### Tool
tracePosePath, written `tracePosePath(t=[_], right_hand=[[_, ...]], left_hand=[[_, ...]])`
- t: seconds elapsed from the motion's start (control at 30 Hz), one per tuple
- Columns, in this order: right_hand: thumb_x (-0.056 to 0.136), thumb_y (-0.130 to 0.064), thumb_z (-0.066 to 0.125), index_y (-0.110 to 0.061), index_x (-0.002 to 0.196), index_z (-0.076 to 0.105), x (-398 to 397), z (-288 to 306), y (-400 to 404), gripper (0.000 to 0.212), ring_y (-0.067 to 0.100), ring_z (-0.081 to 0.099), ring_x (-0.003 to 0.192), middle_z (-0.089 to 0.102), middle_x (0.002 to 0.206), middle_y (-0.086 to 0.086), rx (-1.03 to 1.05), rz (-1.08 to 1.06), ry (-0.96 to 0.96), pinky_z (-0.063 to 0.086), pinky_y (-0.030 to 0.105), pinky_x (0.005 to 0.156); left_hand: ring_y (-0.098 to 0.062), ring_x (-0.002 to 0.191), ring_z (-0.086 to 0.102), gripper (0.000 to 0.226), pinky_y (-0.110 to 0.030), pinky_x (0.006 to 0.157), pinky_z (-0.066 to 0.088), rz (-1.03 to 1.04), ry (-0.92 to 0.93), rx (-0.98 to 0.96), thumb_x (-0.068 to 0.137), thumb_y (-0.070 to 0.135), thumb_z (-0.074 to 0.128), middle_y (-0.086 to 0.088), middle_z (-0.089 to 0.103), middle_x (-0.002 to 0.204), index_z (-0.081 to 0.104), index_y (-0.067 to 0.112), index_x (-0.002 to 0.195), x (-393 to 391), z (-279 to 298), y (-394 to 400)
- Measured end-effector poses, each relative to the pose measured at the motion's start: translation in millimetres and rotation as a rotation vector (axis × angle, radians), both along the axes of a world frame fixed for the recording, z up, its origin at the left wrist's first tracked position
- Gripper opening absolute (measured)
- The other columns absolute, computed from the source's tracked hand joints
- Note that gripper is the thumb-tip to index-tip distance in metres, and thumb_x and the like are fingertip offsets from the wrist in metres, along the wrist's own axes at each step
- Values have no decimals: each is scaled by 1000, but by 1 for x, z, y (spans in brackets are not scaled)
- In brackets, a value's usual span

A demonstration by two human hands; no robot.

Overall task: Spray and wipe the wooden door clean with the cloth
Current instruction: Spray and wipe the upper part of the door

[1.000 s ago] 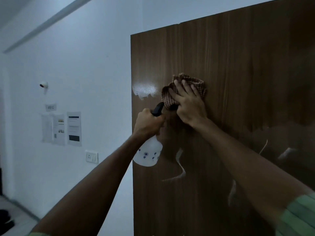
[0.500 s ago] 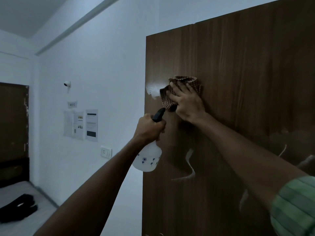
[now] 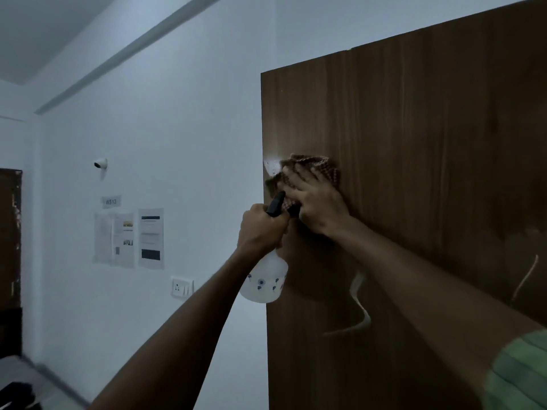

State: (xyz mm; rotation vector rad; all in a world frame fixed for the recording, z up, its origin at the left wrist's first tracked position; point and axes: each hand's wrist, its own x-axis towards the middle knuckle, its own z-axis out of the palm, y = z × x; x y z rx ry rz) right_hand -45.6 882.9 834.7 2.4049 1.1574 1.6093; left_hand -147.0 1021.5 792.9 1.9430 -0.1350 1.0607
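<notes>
Pressing a checked cloth (image 3: pixel 313 170) flat against the wooden door (image 3: pixel 429 173) near its left edge.

Right hand (image 3: pixel 316 202) lies spread on the cloth with straight fingers; beside it the left hand (image 3: pixel 260 229) curls round a spray bottle (image 3: pixel 265 284), just off the door's edge. Bare door surface extends rightward and upward; the white wall (image 3: pixel 177 143) lies leftward.

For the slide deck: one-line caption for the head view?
Right hand presses checked cloth on wooden door; left hand grips spray bottle.

Dim white wall (image 3: pixel 177 119) with papers (image 3: pixel 129 238), socket (image 3: pixel 181 287), perhaps a camera (image 3: pixel 101 163).
</notes>
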Motion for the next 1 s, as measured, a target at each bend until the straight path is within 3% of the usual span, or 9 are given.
tracePosePath(t=[0.13, 0.3, 0.43, 0.5, 0.6, 0.73, 0.8, 0.93, 1.0], right_hand=[[79, -6, 54, -31, 151, 50, 7, -34, -23, 76, 21, 19, 158, 28, 168, -6, -251, 48, 0, 20, 46, 128], [83, -19, 20, -29, 154, 47, 9, 20, 14, 76, 24, 18, 158, 28, 168, 1, 169, -22, -27, 8, 43, 130], [83, -8, 46, -32, 156, 42, 10, 1, 44, 77, 22, 12, 160, 23, 170, -3, -55, 2, -34, 7, 45, 130], [76, -7, 46, -35, 156, 42, 12, -16, 27, 85, 20, 14, 159, 23, 169, -8, -228, 24, -25, 15, 44, 129], [76, -9, 34, -30, 153, 50, 14, 4, 14, 81, 22, 24, 157, 32, 166, -3, -84, 10, -65, 21, 46, 128], [86, -22, 27, -29, 154, 47, 5, 48, 58, 71, 24, 17, 159, 28, 168, 0, 183, -30, -16, 8, 44, 130], [88, -29, 27, -26, 152, 50, 4, 34, 71, 68, 26, 18, 158, 29, 168, 2, 105, -17, -26, 8, 45, 130], [80, -5, 53, -31, 150, 51, 13, -16, 46, 75, 20, 16, 159, 28, 168, -6, -198, 37, -44, 15, 44, 129], [82, -2, 49, -31, 155, 44, 14, -1, 41, 79, 20, 18, 158, 27, 168, -5, -113, 33, -58, 12, 41, 130]], left_hand=[[-16, 41, 62, 32, -24, 45, 49, 10, -25, -20, 96, 21, 64, -5, 64, 56, 64, 12, 65, 1, -10, 15], [-24, 44, 65, 27, -28, 49, 52, 29, -36, -15, 89, 16, 61, -18, 69, 66, 67, 2, 68, 9, -4, 41], [-23, 43, 65, 37, -32, 48, 54, 12, -67, -22, 95, 27, 64, -16, 70, 64, 67, 0, 69, 13, -2, 55], [-22, 42, 64, 36, -29, 49, 52, -11, -52, -17, 95, 24, 63, -11, 68, 58, 66, 1, 67, 11, -4, 62], [-19, 41, 62, 30, -21, 48, 48, -33, -32, 4, 93, 16, 61, 0, 66, 53, 67, 2, 67, 11, -6, 70], [-23, 44, 66, 28, -35, 53, 54, -54, -40, 35, 92, 18, 60, -14, 71, 67, 67, -1, 73, 20, -4, 74], [-24, 44, 66, 31, -40, 54, 56, -71, -53, 26, 93, 20, 60, -18, 70, 68, 66, -3, 74, 23, -7, 77], [-22, 43, 63, 38, -28, 50, 50, -125, -27, 35, 99, 27, 62, -9, 69, 61, 67, 5, 68, 18, -16, 83], [-21, 41, 61, 33, -24, 50, 48, -136, 5, 52, 96, 20, 61, -4, 67, 57, 67, 0, 70, 17, -18, 88]])
